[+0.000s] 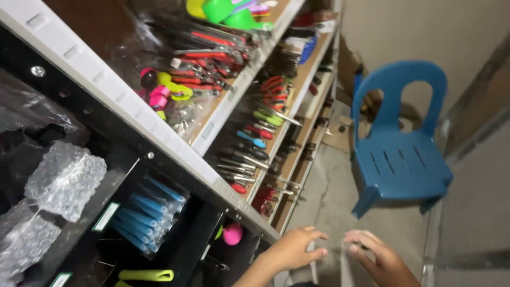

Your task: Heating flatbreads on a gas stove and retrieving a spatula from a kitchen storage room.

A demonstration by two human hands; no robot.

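Shelf edge [255,220] at lower centre is nearest the left hand [295,248], loosely open and empty like the right hand [374,255], both seemingly mid-reach, no grasp made.

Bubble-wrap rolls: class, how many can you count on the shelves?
2. One roll lies at the left on the dark shelf; a second roll lies below it at the bottom-left corner. Others may be hidden.
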